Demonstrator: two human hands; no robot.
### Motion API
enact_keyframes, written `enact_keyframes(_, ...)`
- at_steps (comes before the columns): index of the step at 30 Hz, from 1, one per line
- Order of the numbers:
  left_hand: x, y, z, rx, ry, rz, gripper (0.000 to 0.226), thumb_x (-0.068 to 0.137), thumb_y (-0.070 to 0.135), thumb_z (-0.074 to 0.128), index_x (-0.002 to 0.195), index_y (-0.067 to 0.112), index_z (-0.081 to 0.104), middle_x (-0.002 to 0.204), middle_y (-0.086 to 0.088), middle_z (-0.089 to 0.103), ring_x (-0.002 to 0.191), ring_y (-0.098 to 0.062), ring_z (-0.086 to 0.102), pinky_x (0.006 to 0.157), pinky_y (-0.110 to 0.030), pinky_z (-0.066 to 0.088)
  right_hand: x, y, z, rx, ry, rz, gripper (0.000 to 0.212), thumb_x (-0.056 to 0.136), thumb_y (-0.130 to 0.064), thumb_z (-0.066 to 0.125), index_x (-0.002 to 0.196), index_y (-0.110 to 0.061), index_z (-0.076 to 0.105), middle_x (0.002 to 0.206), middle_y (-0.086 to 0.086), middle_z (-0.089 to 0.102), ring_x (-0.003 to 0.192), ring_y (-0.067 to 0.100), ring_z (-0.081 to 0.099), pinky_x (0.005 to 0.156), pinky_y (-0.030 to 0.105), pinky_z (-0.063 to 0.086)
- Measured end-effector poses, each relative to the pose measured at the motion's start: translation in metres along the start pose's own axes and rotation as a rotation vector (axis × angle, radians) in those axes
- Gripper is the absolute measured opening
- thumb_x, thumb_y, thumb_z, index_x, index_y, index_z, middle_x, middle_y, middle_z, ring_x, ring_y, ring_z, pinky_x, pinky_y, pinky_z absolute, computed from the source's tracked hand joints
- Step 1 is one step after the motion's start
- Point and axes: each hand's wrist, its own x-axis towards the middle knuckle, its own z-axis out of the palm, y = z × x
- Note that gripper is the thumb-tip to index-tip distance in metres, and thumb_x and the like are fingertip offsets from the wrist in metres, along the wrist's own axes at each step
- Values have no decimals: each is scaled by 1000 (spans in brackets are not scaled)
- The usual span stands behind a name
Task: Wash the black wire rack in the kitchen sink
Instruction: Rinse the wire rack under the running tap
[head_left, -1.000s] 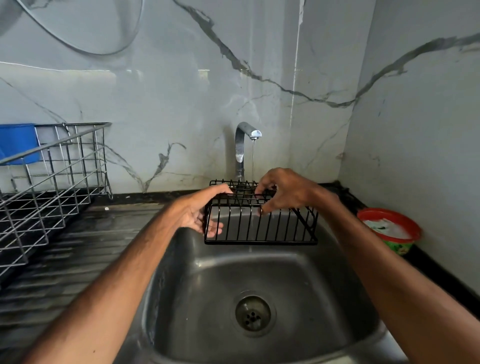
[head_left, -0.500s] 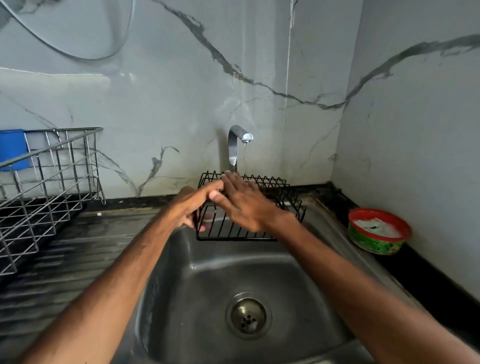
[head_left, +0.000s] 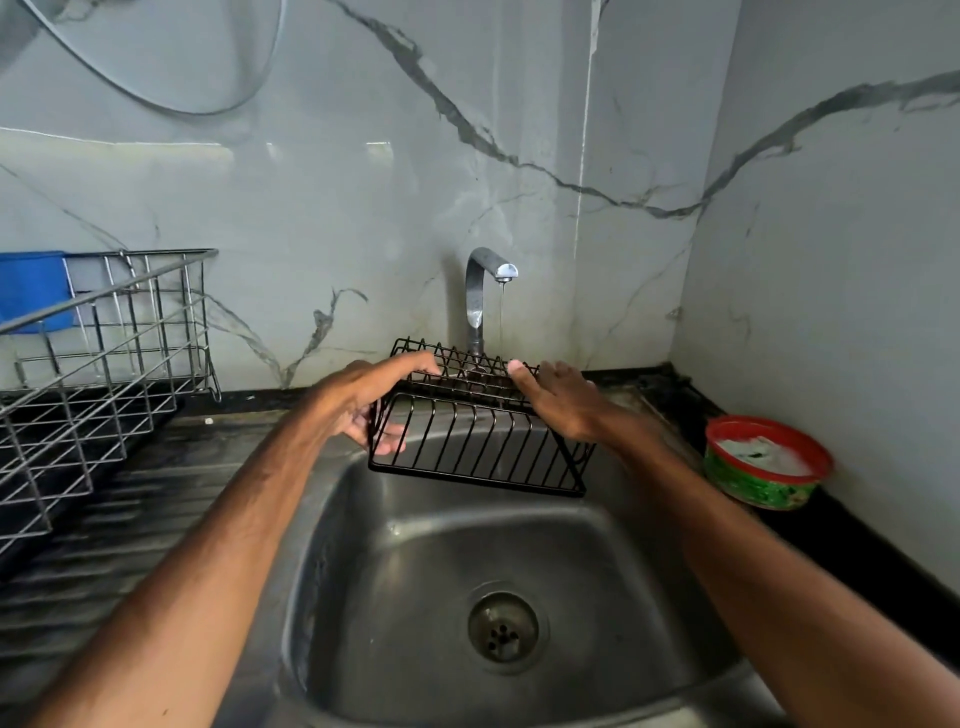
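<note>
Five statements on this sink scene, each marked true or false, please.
1. Water runs from the tap onto the black wire rack. True.
2. The rack lies on the sink floor. False: it is held up under the tap.
3. The left hand grips the rack's left end. True.
4. The red-rimmed tub stands left of the sink. False: it stands to the right.
5. The right hand holds a sponge. False: it rests bare on the rack.

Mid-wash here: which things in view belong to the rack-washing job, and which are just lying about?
In the job: black wire rack, gripped by the left hand, right hand flat on top; curved steel tap, running; stainless steel sink.
Lying about: silver wire dish drainer; blue plastic item behind it; red-rimmed green tub.
</note>
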Motion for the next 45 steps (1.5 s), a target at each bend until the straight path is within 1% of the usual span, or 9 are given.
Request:
enact_keyframes(10, -2, -1, -4, -34, 13, 21, 92, 56, 69, 80, 130, 18, 59, 129, -19, 61, 93, -30, 75, 66, -47, 64, -21, -71, 12, 47, 63, -505, 70, 103, -61, 7, 160, -22, -4, 168, -2, -7, 153, 10, -7, 122, 38, -4)
enact_keyframes(14, -5, 0, -4, -21, -36, 43, 99, 58, 70, 78, 144, 29, 51, 148, -22, 48, 101, -32, 71, 61, -40, 62, -13, -31, 3, 99, 91, -315, 76, 101, -65, 10, 161, -17, 4, 168, 3, 2, 154, 20, 3, 123, 46, 3)
enact_keyframes(19, -6, 1, -6, 2, -29, 87, 85, 69, 65, 76, 144, 32, 52, 155, -16, 42, 101, -30, 71, 84, -55, 61, -1, 22, 3, 461, 33, 109, 89, 93, -75, 28, 149, -6, 40, 158, 15, 36, 142, 32, 38, 109, 44, 33)
enact_keyframes(23, -4, -1, -11, 38, -73, 100, 84, 65, 62, 79, 140, 32, 56, 162, -14, 34, 100, -32, 74, 91, -56, 59, -1, 22, -3, 772, 8, 227, 79, 93, -66, 50, 148, -11, 43, 156, 14, 39, 139, 34, 41, 106, 48, 38)
enact_keyframes(27, -9, -2, -12, 5, -109, 111, 38, 74, 40, 81, 106, 27, 65, 157, -12, 40, 110, -32, 66, 79, -47, 64, 3, 14, -4, 892, 119, 224, 67, 95, -50, 60, 143, -5, 46, 150, 12, 45, 128, 27, 47, 98, 36, 37)
enact_keyframes(30, -6, -5, -14, 18, -150, 115, 67, 51, 34, 90, 111, 21, 63, 149, -7, 48, 110, -21, 64, 68, -41, 63, 5, 8, 5, 946, 177, 227, 63, 95, -46, 62, 138, -3, 46, 145, 15, 49, 121, 27, 51, 98, 40, 43)
enact_keyframes(34, -5, -9, -25, -4, -203, 97, 105, 15, 39, 98, 112, 11, 70, 130, -10, 63, 113, -24, 65, 86, -52, 60, 5, -3, 16, 955, 284, 185, 58, 96, -41, 61, 142, -8, 45, 142, 12, 53, 119, 26, 54, 96, 40, 47)
enact_keyframes(39, -13, -9, -43, -42, -346, 90, 94, 29, 53, 103, 114, 20, 78, 131, -15, 62, 112, -32, 61, 100, -64, 50, 0, -15, 23, 898, 388, 128, 56, 97, -38, 62, 143, -12, 46, 139, 5, 54, 118, 21, 53, 98, 35, 47)
enact_keyframes(45, -9, -11, -50, -154, -218, 38, 147, 32, 58, 100, 158, 28, 30, 161, -22, 27, 135, -46, 47, 105, -72, 38, -4, -33, 35, 848, 398, 84, 66, 98, -39, 61, 152, -14, 35, 154, 11, 41, 136, 28, 45, 112, 43, 42)
